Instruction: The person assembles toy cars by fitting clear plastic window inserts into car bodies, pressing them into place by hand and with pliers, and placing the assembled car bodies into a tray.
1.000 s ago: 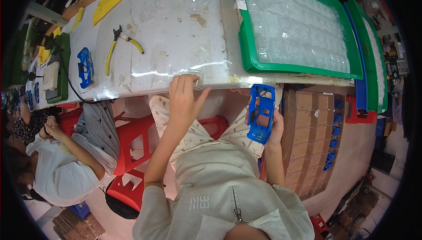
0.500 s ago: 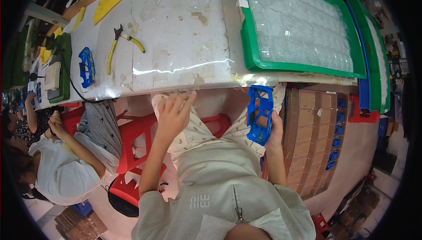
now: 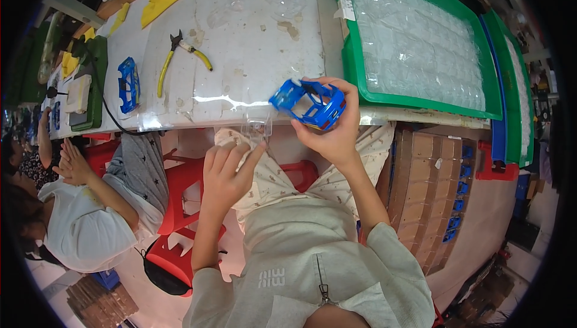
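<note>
A blue toy car body shell (image 3: pixel 324 113) with open window gaps is gripped in my right hand (image 3: pixel 341 139), tilted above the table's front edge. My left hand (image 3: pixel 227 169) is closed, with a small clear plastic piece (image 3: pixel 257 126) pinched at its fingertips, just beyond the index finger. The two parts are apart, the clear one to the left of the shell. Another blue car shell (image 3: pixel 128 85) lies on the white table (image 3: pixel 234 69) at the left. Beside it rest cutting pliers (image 3: pixel 172 60) with yellow handles, their jaws pointing away from me.
A green tray (image 3: pixel 421 101) full of clear plastic parts stands at the right of the table. Below it, a cardboard divider box (image 3: pixel 418 202) holds several blue shells. Yellow cloths (image 3: pixel 164 2) lie at the far left. A co-worker (image 3: pixel 90 220) sits to my left by red stools (image 3: pixel 183 190).
My right hand has brought the blue shell up and left, from beside my lap to over the table edge, and turned it. My left hand has lowered slightly with the clear piece.
</note>
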Demonstrator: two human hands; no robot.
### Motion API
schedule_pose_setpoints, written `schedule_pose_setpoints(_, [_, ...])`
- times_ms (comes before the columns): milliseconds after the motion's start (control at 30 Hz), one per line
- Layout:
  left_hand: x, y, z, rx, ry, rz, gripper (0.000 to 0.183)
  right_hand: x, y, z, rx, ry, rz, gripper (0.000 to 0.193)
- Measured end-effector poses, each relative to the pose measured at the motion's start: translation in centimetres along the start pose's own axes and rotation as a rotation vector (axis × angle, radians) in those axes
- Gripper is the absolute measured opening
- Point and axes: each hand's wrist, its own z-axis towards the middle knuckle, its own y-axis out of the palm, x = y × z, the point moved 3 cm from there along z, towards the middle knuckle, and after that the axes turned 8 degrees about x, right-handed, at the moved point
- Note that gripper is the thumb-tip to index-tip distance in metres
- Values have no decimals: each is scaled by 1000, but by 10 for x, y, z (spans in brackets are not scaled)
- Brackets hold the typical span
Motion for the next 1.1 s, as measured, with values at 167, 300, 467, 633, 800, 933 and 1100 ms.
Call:
schedule_pose_setpoints(167, [-43,27,12,-66,-38,-131,42,24,1,-11,210,-157,-229,60])
schedule_pose_setpoints(300, [-51,34,21,2,-234,-29,36,29,-7,-30,177,-53,-206,71])
schedule_pose_setpoints(467, [-24,53,36,72,-405,-329,25,27,-8,-40,22,-93,-306,91])
schedule_pose_setpoints(633, [-29,70,39,28,-427,-125,27,29,2,-47,-50,-219,-595,98])
schedule_pose_setpoints(800, [2,40,50,334,-99,-30,16,30,4,-50,-34,-238,-614,98])
schedule_pose_setpoints(933, [34,42,33,139,108,-163,22,33,2,-49,-44,-217,-602,95])
schedule_pose_setpoints(1100, [36,44,18,30,146,-186,28,35,3,-51,-32,-258,-628,92])
